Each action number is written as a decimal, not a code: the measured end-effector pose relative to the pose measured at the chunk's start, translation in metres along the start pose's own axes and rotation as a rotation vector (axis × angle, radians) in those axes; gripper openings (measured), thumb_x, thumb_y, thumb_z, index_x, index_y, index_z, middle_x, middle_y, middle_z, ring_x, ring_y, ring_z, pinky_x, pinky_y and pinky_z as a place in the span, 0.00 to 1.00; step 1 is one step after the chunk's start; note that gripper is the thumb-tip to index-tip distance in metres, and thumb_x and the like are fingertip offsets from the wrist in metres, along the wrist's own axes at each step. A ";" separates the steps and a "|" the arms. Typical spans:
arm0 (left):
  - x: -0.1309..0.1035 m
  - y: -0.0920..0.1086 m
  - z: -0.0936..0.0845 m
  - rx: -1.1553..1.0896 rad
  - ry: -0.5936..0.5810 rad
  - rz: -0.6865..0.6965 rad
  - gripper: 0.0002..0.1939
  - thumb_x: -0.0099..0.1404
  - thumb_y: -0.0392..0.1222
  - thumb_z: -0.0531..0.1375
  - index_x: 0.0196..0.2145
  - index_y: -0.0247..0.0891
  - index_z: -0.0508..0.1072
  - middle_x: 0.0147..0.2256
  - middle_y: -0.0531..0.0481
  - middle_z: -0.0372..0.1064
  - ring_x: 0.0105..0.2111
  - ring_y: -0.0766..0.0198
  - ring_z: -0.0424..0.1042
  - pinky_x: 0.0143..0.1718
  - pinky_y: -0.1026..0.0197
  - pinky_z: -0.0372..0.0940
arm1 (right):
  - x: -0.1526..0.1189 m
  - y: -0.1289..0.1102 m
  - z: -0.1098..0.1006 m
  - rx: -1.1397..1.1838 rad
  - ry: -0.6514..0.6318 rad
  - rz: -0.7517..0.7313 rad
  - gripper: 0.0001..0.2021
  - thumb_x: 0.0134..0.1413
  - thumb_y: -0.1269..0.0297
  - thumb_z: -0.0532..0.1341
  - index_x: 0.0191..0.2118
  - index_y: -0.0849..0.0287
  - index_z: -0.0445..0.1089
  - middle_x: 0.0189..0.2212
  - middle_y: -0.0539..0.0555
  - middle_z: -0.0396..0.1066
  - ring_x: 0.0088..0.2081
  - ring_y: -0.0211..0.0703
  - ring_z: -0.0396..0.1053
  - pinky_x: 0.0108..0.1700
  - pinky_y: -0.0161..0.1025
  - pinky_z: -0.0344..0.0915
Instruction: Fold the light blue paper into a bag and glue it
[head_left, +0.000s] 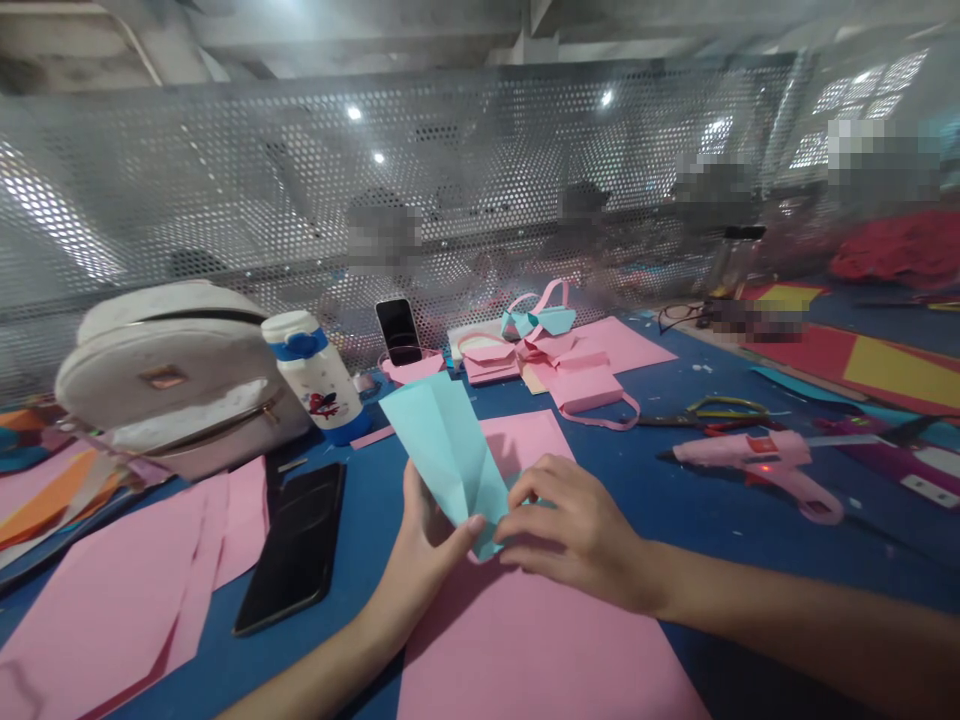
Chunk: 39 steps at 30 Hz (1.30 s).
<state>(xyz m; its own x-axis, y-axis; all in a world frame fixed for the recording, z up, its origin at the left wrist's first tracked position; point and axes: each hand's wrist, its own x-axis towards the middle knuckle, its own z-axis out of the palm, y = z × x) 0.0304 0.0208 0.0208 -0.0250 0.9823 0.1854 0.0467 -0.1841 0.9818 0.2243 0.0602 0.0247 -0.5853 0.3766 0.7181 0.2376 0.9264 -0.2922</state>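
A light blue sheet of folded paper (446, 435) is held up at a tilt over the table, with creases running along it. My left hand (435, 535) grips its lower left part, thumb pressed on the front. At the lower right edge, my right hand (566, 525) has its fingers curled against the paper. Whether those fingers pinch the edge is hard to make out. Beneath both hands lies a large pink paper sheet (540, 640).
Pink paper bags (589, 380) stand behind. To the right lie a pink glue gun (750, 452) and scissors (720, 412). On the left are a black phone (296, 550), pink sheets (127, 590), a bottle (319, 375) and a white backpack (172, 375). A perforated metal screen (465, 150) rises behind.
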 end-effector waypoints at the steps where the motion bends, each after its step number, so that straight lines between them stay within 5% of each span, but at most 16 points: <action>1: 0.000 0.000 0.000 -0.002 -0.002 -0.001 0.36 0.60 0.52 0.65 0.58 0.43 0.50 0.59 0.41 0.56 0.58 0.45 0.61 0.56 0.49 0.62 | 0.000 0.000 0.001 0.011 0.006 -0.004 0.04 0.60 0.63 0.64 0.37 0.57 0.75 0.33 0.52 0.71 0.37 0.42 0.64 0.40 0.40 0.59; 14: 0.001 -0.008 -0.003 0.019 0.010 0.002 0.38 0.60 0.55 0.64 0.61 0.45 0.50 0.56 0.43 0.61 0.56 0.47 0.63 0.53 0.51 0.64 | 0.003 0.003 -0.007 -0.102 0.033 -0.118 0.04 0.63 0.67 0.61 0.37 0.57 0.72 0.32 0.50 0.75 0.35 0.41 0.64 0.39 0.41 0.59; 16: 0.001 -0.011 -0.004 0.025 0.019 0.000 0.38 0.61 0.55 0.64 0.61 0.45 0.50 0.57 0.43 0.61 0.57 0.47 0.62 0.53 0.51 0.65 | 0.003 0.004 -0.006 -0.051 0.021 -0.032 0.07 0.60 0.63 0.64 0.43 0.57 0.71 0.37 0.52 0.74 0.39 0.43 0.66 0.42 0.42 0.61; 20: -0.001 -0.012 -0.004 0.029 0.043 -0.014 0.39 0.60 0.57 0.64 0.61 0.44 0.51 0.56 0.42 0.61 0.59 0.46 0.61 0.53 0.52 0.65 | 0.005 0.007 -0.006 0.108 -0.028 0.312 0.35 0.39 0.57 0.75 0.54 0.57 0.64 0.48 0.57 0.69 0.48 0.51 0.66 0.48 0.47 0.65; 25: -0.001 -0.009 -0.003 0.053 0.025 -0.006 0.42 0.61 0.55 0.64 0.64 0.46 0.46 0.58 0.42 0.59 0.60 0.44 0.60 0.56 0.49 0.63 | 0.007 0.014 -0.007 0.497 -0.259 0.649 0.15 0.39 0.63 0.74 0.35 0.59 0.75 0.34 0.51 0.72 0.36 0.44 0.70 0.37 0.38 0.68; 28: 0.000 -0.009 -0.002 -0.015 -0.042 0.017 0.49 0.61 0.55 0.65 0.67 0.50 0.37 0.64 0.40 0.51 0.63 0.44 0.55 0.59 0.46 0.59 | 0.005 0.018 -0.004 0.830 -0.397 0.721 0.13 0.45 0.59 0.71 0.36 0.61 0.77 0.33 0.52 0.75 0.33 0.42 0.71 0.37 0.38 0.68; 33: -0.002 -0.009 -0.003 -0.043 -0.085 0.072 0.63 0.51 0.63 0.69 0.69 0.53 0.30 0.70 0.43 0.32 0.69 0.47 0.33 0.67 0.42 0.39 | 0.003 0.018 0.003 1.055 -0.259 0.866 0.20 0.43 0.55 0.72 0.41 0.63 0.76 0.35 0.55 0.76 0.36 0.43 0.72 0.40 0.39 0.67; 36: -0.005 -0.007 -0.004 0.001 -0.144 0.019 0.65 0.50 0.53 0.74 0.68 0.59 0.31 0.71 0.47 0.31 0.69 0.45 0.34 0.66 0.39 0.42 | 0.004 0.013 0.001 1.078 -0.218 0.878 0.21 0.45 0.55 0.71 0.44 0.63 0.75 0.31 0.52 0.73 0.30 0.38 0.67 0.34 0.35 0.63; 39: -0.006 -0.008 -0.004 -0.022 -0.207 0.037 0.53 0.56 0.43 0.71 0.68 0.61 0.42 0.70 0.51 0.39 0.68 0.47 0.39 0.66 0.41 0.44 | 0.005 0.008 -0.001 1.123 -0.253 0.899 0.20 0.46 0.55 0.71 0.41 0.64 0.75 0.25 0.48 0.69 0.25 0.33 0.60 0.28 0.32 0.57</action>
<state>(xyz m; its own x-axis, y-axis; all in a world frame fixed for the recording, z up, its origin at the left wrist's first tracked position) 0.0263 0.0165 0.0124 0.1822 0.9604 0.2109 0.0219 -0.2184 0.9756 0.2236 0.0698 0.0265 -0.7148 0.6965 -0.0622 -0.0591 -0.1489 -0.9871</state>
